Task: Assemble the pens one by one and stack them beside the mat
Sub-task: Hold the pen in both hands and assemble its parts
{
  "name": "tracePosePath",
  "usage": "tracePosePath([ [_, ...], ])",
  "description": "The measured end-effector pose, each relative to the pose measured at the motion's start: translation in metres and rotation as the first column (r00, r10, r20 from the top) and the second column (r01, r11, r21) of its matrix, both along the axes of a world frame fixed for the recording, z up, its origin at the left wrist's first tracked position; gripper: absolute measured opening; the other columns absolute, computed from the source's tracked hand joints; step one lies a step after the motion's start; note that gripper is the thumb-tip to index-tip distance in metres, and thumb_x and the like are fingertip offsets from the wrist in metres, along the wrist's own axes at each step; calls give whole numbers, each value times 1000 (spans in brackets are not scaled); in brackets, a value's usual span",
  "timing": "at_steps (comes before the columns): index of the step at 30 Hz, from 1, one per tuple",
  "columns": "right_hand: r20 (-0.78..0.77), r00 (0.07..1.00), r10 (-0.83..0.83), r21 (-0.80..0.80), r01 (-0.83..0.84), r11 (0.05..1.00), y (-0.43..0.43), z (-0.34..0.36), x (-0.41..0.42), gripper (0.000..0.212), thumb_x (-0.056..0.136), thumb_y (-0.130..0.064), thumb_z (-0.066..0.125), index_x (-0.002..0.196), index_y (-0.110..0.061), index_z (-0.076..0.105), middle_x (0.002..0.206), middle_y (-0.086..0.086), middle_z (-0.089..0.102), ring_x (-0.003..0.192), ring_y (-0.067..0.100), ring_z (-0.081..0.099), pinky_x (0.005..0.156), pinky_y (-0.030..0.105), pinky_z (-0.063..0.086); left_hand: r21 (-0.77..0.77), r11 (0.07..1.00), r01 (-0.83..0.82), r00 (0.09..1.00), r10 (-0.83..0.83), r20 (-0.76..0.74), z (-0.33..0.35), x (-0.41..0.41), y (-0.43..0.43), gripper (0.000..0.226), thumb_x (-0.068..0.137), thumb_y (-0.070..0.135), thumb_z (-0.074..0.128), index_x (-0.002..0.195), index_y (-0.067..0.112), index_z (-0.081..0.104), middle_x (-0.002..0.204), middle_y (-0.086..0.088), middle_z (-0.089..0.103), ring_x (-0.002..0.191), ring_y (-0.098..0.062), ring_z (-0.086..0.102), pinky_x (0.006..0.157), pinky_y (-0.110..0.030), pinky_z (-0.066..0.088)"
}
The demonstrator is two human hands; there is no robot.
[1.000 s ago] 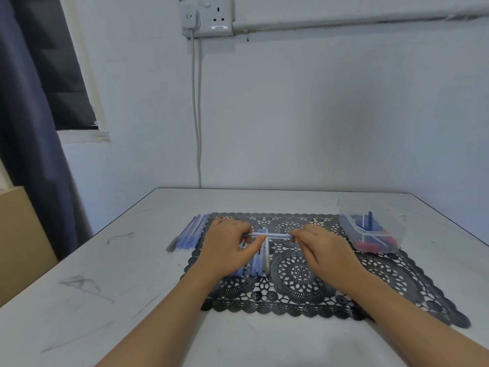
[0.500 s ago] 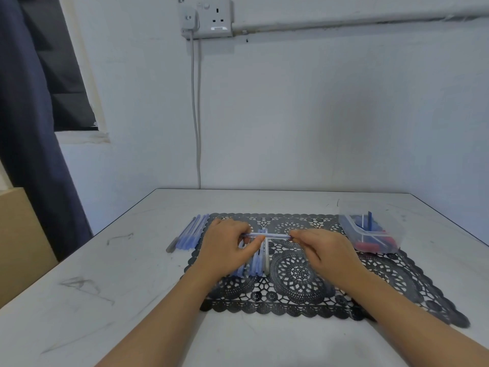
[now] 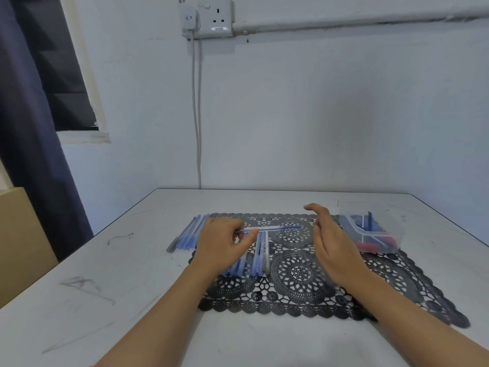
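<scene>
My left hand pinches one end of a clear pen barrel with a blue refill, held level above the black lace mat. My right hand hovers open just right of the pen's free end, fingers straight, touching nothing. Several pale blue pen parts lie on the mat under and beside my left hand. A row of assembled blue pens lies on the table just left of the mat.
A clear plastic box with blue and red pen pieces sits on the mat's right side. The white table ends at a wall behind. A cardboard box and dark curtain stand at left.
My right hand let go of the pen's right end and drew away to the right, opening. My left hand kept its hold on the pen.
</scene>
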State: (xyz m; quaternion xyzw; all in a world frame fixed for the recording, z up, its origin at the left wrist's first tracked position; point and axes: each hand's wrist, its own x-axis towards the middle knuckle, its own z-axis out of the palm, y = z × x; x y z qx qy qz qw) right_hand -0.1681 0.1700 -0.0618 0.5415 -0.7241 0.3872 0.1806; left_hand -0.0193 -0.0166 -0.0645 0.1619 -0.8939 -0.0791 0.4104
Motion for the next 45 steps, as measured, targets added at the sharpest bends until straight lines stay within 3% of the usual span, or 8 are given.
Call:
tracePosePath([
  [4,21,999,-43,69,42,997,-3,-1,-2,42,94,-2,35,125,-28,27,67,1,50,61,5,50,52,30,41,17,1000,-26,1000,26,9,-2,1,-2,44,82,59,43,51,31,27,45,11,31,47,-3,36,61,-24,27],
  [8,79,994,-73,124,63,990,-4,0,-5,28,94,-3,38,119,-15,38,84,0,58,75,16,61,66,34,50,21,999,-40,999,40,9,-3,2,-5,44,82,60,41,52,31,27,45,10,32,48,-4,36,63,-28,30],
  [10,100,992,-78,142,63,988,-3,4,-3,16,96,-10,40,110,-11,48,86,-2,59,77,13,60,68,30,48,18,999,-42,999,41,5,-3,2,-6,43,81,60,40,51,32,27,45,10,31,48,-4,36,62,-28,29],
  [15,85,994,-73,162,59,985,-2,7,-1,23,94,-25,45,96,-9,61,73,-10,59,68,12,58,64,28,46,12,999,-50,999,50,0,-3,1,-7,44,82,58,42,51,31,26,44,10,30,46,-3,35,66,-30,38],
  [19,77,994,-81,279,56,959,-5,3,-6,22,90,-31,54,87,-13,66,83,-7,58,79,11,55,76,31,47,14,998,-63,998,63,10,-4,1,-9,43,82,58,43,52,32,26,45,9,31,47,-4,36,72,-32,40],
  [27,150,985,-81,327,28,945,-6,1,-8,14,85,-20,64,92,-13,74,84,-6,61,78,5,52,70,8,31,13,998,-64,998,64,19,-4,-1,-9,43,82,59,42,52,32,26,45,10,32,47,-4,36,81,-34,39],
  [35,57,996,-62,440,31,898,-11,-5,-12,18,87,-9,60,99,-13,73,106,0,65,97,12,58,82,8,31,-5,998,-69,997,69,19,-4,-1,-7,44,83,57,45,52,32,26,45,11,31,47,-3,35,79,-35,41],
  [45,7,1000,15,461,-17,887,-11,-9,-11,24,90,-6,55,108,-13,68,104,-1,61,88,7,53,79,6,32,-6,997,-74,997,74,33,-4,-1,-5,44,83,53,49,52,33,27,45,10,31,47,-3,35,77,-32,37],
])
